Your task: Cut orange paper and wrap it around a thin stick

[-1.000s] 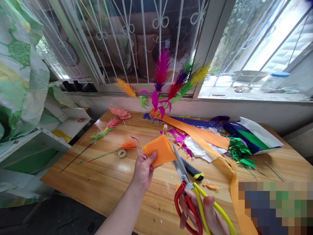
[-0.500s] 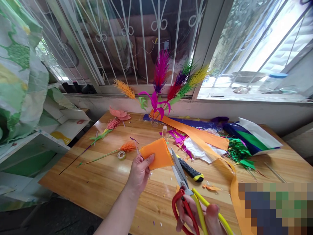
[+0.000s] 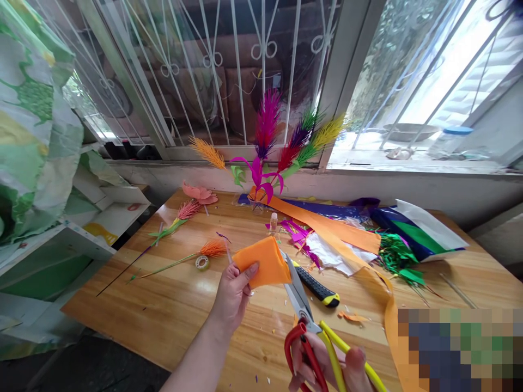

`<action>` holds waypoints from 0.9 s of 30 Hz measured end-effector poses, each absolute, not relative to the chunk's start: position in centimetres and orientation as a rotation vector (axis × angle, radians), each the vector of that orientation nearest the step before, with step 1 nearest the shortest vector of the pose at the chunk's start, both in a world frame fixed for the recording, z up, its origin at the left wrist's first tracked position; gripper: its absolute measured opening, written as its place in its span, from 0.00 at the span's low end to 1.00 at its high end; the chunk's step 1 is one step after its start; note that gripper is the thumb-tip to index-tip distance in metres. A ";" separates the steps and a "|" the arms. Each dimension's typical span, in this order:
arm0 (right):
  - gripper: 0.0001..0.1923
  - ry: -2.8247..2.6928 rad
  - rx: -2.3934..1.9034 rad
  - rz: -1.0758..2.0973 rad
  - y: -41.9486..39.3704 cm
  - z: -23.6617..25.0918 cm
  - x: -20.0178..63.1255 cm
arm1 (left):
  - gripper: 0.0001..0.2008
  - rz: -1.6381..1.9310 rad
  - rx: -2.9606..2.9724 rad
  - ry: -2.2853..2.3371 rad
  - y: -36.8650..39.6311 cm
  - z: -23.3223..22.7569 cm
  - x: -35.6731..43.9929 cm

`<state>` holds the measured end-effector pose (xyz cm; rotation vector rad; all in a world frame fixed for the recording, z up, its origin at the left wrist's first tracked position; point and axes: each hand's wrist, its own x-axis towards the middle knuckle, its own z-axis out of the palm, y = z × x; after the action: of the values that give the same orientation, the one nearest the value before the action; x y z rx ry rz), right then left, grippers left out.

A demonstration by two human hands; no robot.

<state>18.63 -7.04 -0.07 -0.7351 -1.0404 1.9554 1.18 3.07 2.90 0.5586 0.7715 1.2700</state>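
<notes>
Left hand (image 3: 236, 291) grips a folded orange sheet (image 3: 261, 264) above the table (image 3: 131, 321), thumb on top, fingers underneath. Right hand (image 3: 322, 359) is closed around the handles of the scissors (image 3: 300, 296), fingers at the red loop, thumb in the yellow. Handles spread; blades at the sheet's right edge. Cannot tell whether any layer sits between them.

Risks, as I judge them:

- Layers slipping. The sheet is held only at its lower left corner, with the blade side unsupported; a pull there could fan the folds and leave cuts uneven.
- Overcutting. Long blades on a small piece: one full squeeze could run too deep, toward the left thumb.
- Snagging. A black tool (image 3: 321, 288) lies just beyond the scissors, partly hidden by them; a dipping blade or wrist could knock it.
- Dragging. The long orange strip (image 3: 351, 245) trails down near the right hand; an elbow could catch it and pull scraps (image 3: 300, 234) along.
- Tipping. The small bottle (image 3: 273, 223) stands upright beyond the sheet, exposed to a forward reach.
</notes>
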 end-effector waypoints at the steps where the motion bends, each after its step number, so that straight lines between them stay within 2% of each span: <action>1: 0.24 -1.044 -0.735 1.956 -6.9 -0.1 18.8 | 0.08 1.265 0.570 0.771 3.1 2.9 1.2; 4: 0.15 -1.064 -0.739 1.968 -6.1 -0.1 19.0 | 0.12 1.241 0.595 0.756 2.9 3.3 1.3; 12: 0.15 -1.135 -0.704 1.987 -4.9 0.3 18.6 | 0.12 1.202 0.588 0.772 2.5 3.8 1.2; 14: 0.21 -1.150 -0.682 1.984 -5.0 0.4 18.7 | 0.10 1.206 0.583 0.776 2.5 3.7 1.2; 16: 0.35 -1.157 -0.665 1.984 -5.1 0.3 18.7 | 0.09 1.196 0.593 0.775 2.5 3.7 1.3; 18: 0.44 -1.159 -0.660 1.988 -5.2 0.1 18.6 | 0.09 1.188 0.594 0.776 2.4 3.6 1.4; 27: 0.49 -1.215 -0.680 2.040 -5.0 0.1 18.7 | 0.08 1.169 0.617 0.745 2.4 3.7 1.4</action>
<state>18.65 -5.04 0.05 -0.6803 -1.2149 2.0402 1.37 2.40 3.72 0.6167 0.7452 1.1691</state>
